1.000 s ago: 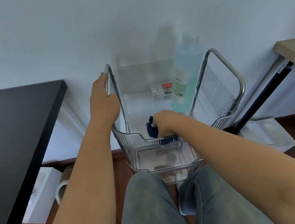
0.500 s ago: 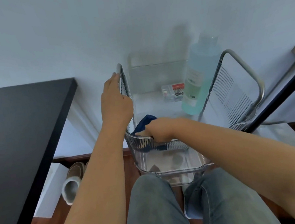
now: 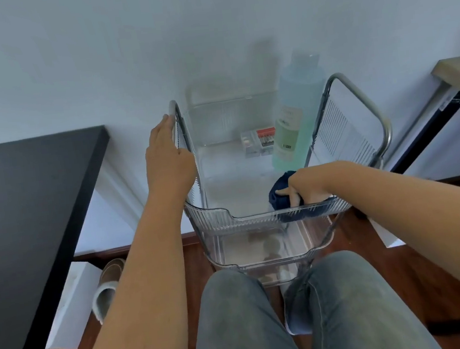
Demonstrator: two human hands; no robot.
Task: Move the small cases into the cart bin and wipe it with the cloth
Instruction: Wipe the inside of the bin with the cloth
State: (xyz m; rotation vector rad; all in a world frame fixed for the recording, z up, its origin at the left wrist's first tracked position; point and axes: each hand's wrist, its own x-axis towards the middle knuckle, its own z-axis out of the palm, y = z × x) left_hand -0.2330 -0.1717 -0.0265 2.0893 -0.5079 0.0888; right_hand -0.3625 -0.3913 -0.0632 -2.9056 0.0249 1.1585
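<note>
A: Where do we stand with the cart bin (image 3: 259, 217)?

B: We judge we are in the wiping step. Our right hand (image 3: 308, 184), right of frame centre, has its fingers curled round the dark blue cloth (image 3: 278, 194) and presses it into the bin's near right corner, just behind the front wall.

A: And our left hand (image 3: 168, 161)?

B: It rests along the left metal rail (image 3: 179, 128), left of centre; its fingers lie fairly straight against the rail and it seems to steady the cart.

A: The small cases (image 3: 258, 143)?

B: Already inside, at the far end of the bin floor, just beside the tall blue-green bottle (image 3: 293, 121) standing upper right of centre.

A: So what next?

B: We think the cloth should sweep across the bare floor toward the far end, stopping short of the bottle so we don't tip it, or lifting the cases to wipe beneath.
</note>
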